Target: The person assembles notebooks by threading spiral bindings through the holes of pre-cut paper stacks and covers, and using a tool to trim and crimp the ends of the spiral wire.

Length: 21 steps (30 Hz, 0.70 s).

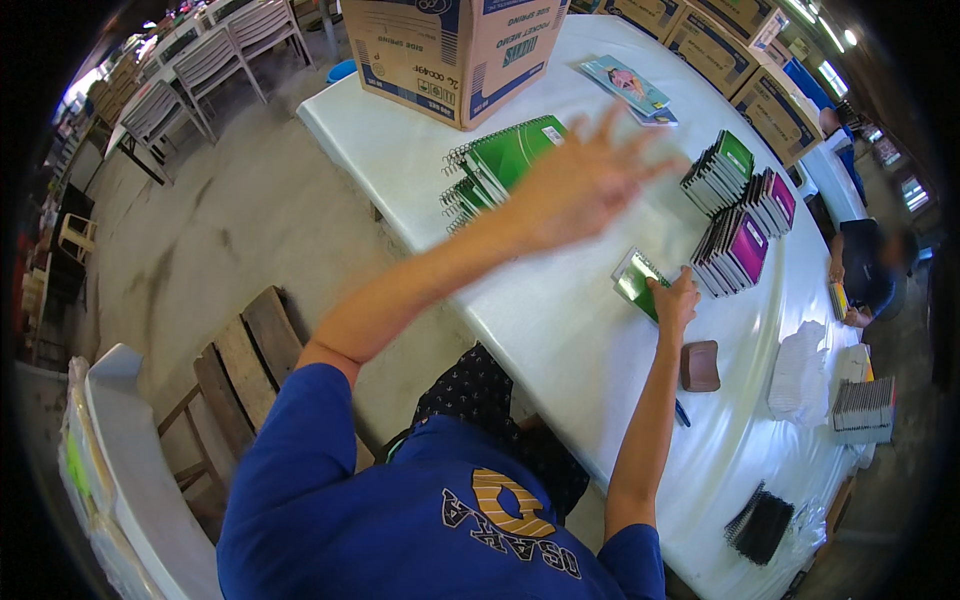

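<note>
My left hand is raised over the table, its fingers spread and smeared by motion, with nothing visible in it. Beneath and beside it lie larger green spiral notebooks, partly hidden by the hand and forearm. My right hand grips the edge of a small green spiral notepad at the table's middle. Just beyond that hand stand stacked small notepads with purple covers and another stack with green covers. A brown block-like object lies close to my right wrist.
A large cardboard box stands at the table's far left, near colourful booklets. More cartons are stacked behind. Rightward are a white cloth-like bundle, stacked notepads, black spiral coils and another person. A wooden chair stands left.
</note>
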Each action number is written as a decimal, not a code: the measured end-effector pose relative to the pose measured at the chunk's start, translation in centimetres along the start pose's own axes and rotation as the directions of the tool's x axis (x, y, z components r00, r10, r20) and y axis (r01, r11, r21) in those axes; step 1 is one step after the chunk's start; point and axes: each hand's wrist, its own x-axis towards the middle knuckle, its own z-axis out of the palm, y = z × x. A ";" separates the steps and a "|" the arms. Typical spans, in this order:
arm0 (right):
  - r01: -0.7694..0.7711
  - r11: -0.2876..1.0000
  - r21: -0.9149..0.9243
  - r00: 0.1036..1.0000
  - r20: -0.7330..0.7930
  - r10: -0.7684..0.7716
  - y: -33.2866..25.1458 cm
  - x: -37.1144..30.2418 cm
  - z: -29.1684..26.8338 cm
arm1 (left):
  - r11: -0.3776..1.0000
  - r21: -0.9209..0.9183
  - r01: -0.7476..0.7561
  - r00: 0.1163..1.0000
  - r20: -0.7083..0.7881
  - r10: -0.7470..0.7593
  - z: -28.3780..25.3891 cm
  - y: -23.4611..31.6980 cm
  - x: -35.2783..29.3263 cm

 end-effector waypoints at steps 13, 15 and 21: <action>0.399 0.914 0.075 0.893 0.193 -0.406 3.5 -1.1 -1.7 | 0.772 -0.253 0.583 0.746 0.544 -0.385 14.2 3.7 -8.5; 0.416 0.902 0.115 0.887 0.169 -0.430 3.6 -1.8 -1.6 | 0.771 -0.232 0.593 0.731 0.556 -0.395 15.2 3.8 -8.6; 0.371 0.905 0.208 0.849 0.318 -0.422 3.2 -1.7 -2.5 | 0.835 -0.237 0.497 0.782 0.539 -0.313 16.9 3.8 -9.2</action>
